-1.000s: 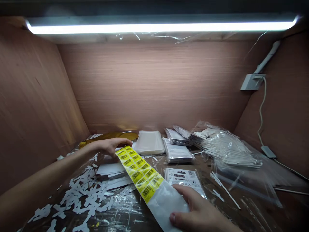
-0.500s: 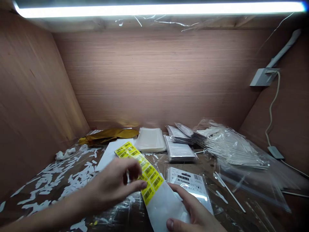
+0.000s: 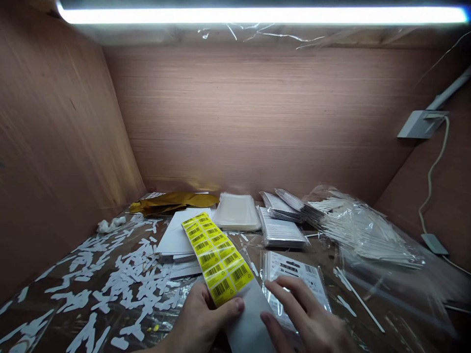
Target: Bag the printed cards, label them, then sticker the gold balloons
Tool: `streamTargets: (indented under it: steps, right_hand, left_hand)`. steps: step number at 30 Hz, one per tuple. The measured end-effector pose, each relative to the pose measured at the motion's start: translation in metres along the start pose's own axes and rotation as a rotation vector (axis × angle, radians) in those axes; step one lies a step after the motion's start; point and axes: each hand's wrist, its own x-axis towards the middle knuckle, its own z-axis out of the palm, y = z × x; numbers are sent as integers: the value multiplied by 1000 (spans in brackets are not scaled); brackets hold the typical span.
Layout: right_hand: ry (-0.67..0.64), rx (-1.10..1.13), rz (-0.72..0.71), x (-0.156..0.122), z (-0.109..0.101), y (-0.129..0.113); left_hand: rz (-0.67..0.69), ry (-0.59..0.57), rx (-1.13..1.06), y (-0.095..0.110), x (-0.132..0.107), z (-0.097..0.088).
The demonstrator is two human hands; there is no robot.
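A sheet of yellow barcode stickers (image 3: 217, 255) slants up and away from me, its lower part bare white backing. My left hand (image 3: 206, 314) grips the sheet's left edge, thumb lying on top just below the lowest stickers. My right hand (image 3: 309, 318) is at the sheet's right side, thumb and fingers apart, the thumb tip over or against the backing. Beyond those fingers lies a packaged card (image 3: 298, 279) in clear plastic, printed with a barcode and small symbols and partly hidden by the hand.
White cards (image 3: 176, 235) are stacked behind the sheet, beside clear bags (image 3: 237, 213). Wrapped packs (image 3: 281, 228) and a plastic bag of white sticks (image 3: 356, 230) stand to the right. White paper scraps (image 3: 136, 279) litter the left. A gold bag (image 3: 172, 202) lies at the back.
My left hand has come down from above the stickers to grip the sheet's left edge. My right hand has loosened from the backing and moved right. The view has turned slightly left.
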Motion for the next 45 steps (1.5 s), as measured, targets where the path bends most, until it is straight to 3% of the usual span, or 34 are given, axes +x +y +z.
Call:
streamTargets:
  steps: [2, 4, 7, 11, 19, 27, 38, 45]
  right_hand:
    - [93, -180, -273, 18, -6, -2]
    - [88, -246, -481, 35, -9, -5]
    - [41, -240, -623, 50, -7, -7]
    - [-16, -156, -605, 51, -2, -6]
    - [-55, -89, -541, 44, 6, -6]
    - [-40, -179, -639, 39, 15, -3]
    - [-40, -39, -515, 39, 14, -2]
    - [-97, 67, -410, 37, 8, -2]
  left_hand:
    - [49, -28, 31, 5, -3, 2]
    - [107, -45, 81, 6, -3, 2]
    - [166, -56, 194, 4, -1, 0]
    - [262, -122, 374, -3, -3, -7]
    - [363, -101, 543, -12, -3, -9]
    - [468, -58, 701, -22, -3, -12]
    - [443, -102, 679, -9, -9, -6]
    - [447, -14, 652, -11, -11, -9]
